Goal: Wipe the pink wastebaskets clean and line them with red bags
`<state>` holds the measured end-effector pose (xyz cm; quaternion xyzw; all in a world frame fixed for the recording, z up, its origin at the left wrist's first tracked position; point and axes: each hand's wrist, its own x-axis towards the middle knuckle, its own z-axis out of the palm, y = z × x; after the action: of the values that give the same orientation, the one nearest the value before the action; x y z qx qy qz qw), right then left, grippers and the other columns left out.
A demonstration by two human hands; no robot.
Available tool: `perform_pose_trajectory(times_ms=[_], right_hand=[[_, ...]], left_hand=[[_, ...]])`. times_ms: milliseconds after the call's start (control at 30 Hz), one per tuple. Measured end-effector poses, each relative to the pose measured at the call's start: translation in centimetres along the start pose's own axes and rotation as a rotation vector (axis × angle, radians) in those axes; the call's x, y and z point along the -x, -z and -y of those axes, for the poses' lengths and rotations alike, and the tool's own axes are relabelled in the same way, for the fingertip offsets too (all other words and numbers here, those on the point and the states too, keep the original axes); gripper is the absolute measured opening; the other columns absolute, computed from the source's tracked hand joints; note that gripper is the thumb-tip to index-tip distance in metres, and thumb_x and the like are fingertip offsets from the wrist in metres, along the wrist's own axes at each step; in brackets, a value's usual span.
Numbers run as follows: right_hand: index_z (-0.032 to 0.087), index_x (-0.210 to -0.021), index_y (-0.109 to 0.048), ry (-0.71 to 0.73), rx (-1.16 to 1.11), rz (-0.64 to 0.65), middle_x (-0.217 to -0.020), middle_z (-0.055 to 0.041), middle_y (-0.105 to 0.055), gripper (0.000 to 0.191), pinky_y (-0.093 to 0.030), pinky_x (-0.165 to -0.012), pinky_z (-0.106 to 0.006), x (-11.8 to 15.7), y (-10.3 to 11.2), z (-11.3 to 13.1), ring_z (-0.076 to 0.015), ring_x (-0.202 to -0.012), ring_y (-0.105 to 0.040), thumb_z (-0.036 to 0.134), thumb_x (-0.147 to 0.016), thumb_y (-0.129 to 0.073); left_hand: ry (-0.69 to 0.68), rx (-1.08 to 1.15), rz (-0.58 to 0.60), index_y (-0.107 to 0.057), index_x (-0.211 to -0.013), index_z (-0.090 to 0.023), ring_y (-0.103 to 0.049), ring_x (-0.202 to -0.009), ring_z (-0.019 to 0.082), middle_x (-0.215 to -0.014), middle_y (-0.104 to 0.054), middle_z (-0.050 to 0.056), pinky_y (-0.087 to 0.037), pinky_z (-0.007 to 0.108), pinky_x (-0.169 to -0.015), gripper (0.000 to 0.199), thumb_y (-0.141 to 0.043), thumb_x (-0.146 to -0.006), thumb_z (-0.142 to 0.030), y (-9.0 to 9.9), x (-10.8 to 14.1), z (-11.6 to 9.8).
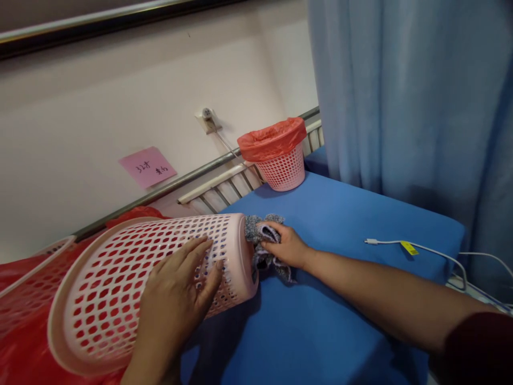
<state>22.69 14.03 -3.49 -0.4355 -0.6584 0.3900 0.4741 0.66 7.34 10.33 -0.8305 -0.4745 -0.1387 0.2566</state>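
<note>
A pink perforated plastic wastebasket (120, 267) lies on its side, its wide rim toward the lower left and its base toward the middle. My left hand (180, 283) rests on the basket's near side with its fingers stretched out and thumb apart. At the base, my right hand (290, 246) is closed on a crumpled grey cloth (253, 230), which touches the bottom of the basket. Part of the cloth is hidden by my fingers.
A blue mattress (340, 214) lies below. Another pink basket (282, 168) with a red liner (276, 140) stands at the back. A white cable (385, 242) with a yellow tag lies right. Red plastic (24, 342) and another basket (36, 283) are left. A blue curtain (380, 96) hangs right.
</note>
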Motion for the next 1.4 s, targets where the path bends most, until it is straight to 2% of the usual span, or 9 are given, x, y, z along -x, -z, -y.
perform_pose_trajectory(times_ms=[233,467,567,733,867,967,1067,1233,1400], right_hand=[[0.021,-0.086,-0.079,-0.067,-0.042,0.204,-0.073,0.0037,-0.073,0.029,-0.052,-0.070,-0.028,0.7,0.5,-0.4,-0.0187,-0.071,-0.067,0.010,-0.059,-0.075],[0.018,-0.126,-0.067,0.000,-0.209,-0.046,-0.113,-0.0039,-0.075,0.044,-0.054,-0.095,-0.031,0.6,0.4,0.3,-0.0193,-0.104,-0.070,0.021,-0.083,-0.063],[0.021,-0.122,-0.069,0.059,-0.199,0.085,-0.111,-0.0015,-0.076,0.046,-0.055,-0.092,-0.028,1.1,-0.1,0.4,-0.0182,-0.101,-0.071,0.015,-0.076,-0.067],[0.025,-0.087,-0.077,-0.051,0.142,0.283,-0.078,0.0017,-0.074,0.027,-0.051,-0.071,-0.029,1.4,0.4,0.1,-0.0213,-0.078,-0.070,0.012,-0.063,-0.075],[0.025,-0.101,-0.078,-0.042,0.164,0.157,-0.093,-0.0018,-0.078,0.032,-0.052,-0.081,-0.032,0.9,1.1,0.5,-0.0231,-0.090,-0.071,0.015,-0.071,-0.071],[0.024,-0.123,-0.070,0.056,-0.036,-0.023,-0.111,-0.0018,-0.078,0.044,-0.053,-0.093,-0.031,0.7,0.9,0.8,-0.0199,-0.101,-0.071,0.016,-0.080,-0.066],[0.023,-0.129,-0.066,0.069,-0.166,0.064,-0.114,-0.0009,-0.076,0.050,-0.055,-0.092,-0.030,0.9,0.1,0.5,-0.0174,-0.101,-0.071,0.015,-0.079,-0.067],[0.022,-0.095,-0.076,-0.056,0.016,0.277,-0.083,0.0020,-0.075,0.035,-0.054,-0.077,-0.029,1.2,-0.1,-0.3,-0.0200,-0.081,-0.071,0.009,-0.063,-0.075],[0.024,-0.114,-0.074,-0.003,-0.025,0.096,-0.105,-0.0012,-0.078,0.042,-0.054,-0.091,-0.032,0.7,0.6,0.1,-0.0207,-0.099,-0.072,0.013,-0.075,-0.068]], left_hand=[[-0.023,-0.015,-0.022,-0.070,-0.130,-0.014,-0.073,-0.118,0.038,-0.131,-0.076,0.018,-0.055,0.054,-0.098,0.049,-0.046,-0.105,-0.049,-0.1,0.0,0.0],[-0.013,-0.021,-0.027,-0.069,-0.130,-0.016,-0.073,-0.118,0.037,-0.130,-0.077,0.017,-0.055,0.054,-0.099,0.048,-0.045,-0.105,-0.051,0.0,-0.1,-0.2],[0.005,-0.019,-0.024,-0.068,-0.130,-0.019,-0.073,-0.119,0.037,-0.133,-0.076,0.016,-0.055,0.053,-0.100,0.046,-0.047,-0.104,-0.050,0.0,0.0,-0.2],[0.008,-0.005,-0.013,-0.069,-0.130,-0.015,-0.073,-0.120,0.039,-0.133,-0.076,0.018,-0.055,0.056,-0.101,0.048,-0.047,-0.104,-0.049,-0.1,0.0,-0.1],[0.024,0.013,-0.006,-0.070,-0.130,-0.016,-0.072,-0.120,0.040,-0.133,-0.076,0.018,-0.055,0.057,-0.102,0.049,-0.048,-0.103,-0.050,-0.2,0.0,-0.2],[0.019,0.004,-0.009,-0.070,-0.129,-0.016,-0.073,-0.120,0.039,-0.132,-0.076,0.018,-0.055,0.056,-0.101,0.048,-0.048,-0.103,-0.050,-0.2,0.0,-0.1],[0.001,-0.007,-0.016,-0.070,-0.129,-0.014,-0.073,-0.118,0.039,-0.131,-0.077,0.019,-0.056,0.057,-0.100,0.049,-0.047,-0.103,-0.049,-0.1,0.0,-0.1],[-0.001,-0.006,-0.023,-0.071,-0.128,-0.014,-0.074,-0.117,0.039,-0.130,-0.077,0.019,-0.056,0.056,-0.099,0.050,-0.047,-0.103,-0.050,-0.2,-0.1,0.0],[0.031,0.007,-0.019,-0.071,-0.128,-0.016,-0.073,-0.118,0.040,-0.131,-0.077,0.018,-0.056,0.057,-0.100,0.050,-0.046,-0.102,-0.052,-0.2,0.0,0.0]])
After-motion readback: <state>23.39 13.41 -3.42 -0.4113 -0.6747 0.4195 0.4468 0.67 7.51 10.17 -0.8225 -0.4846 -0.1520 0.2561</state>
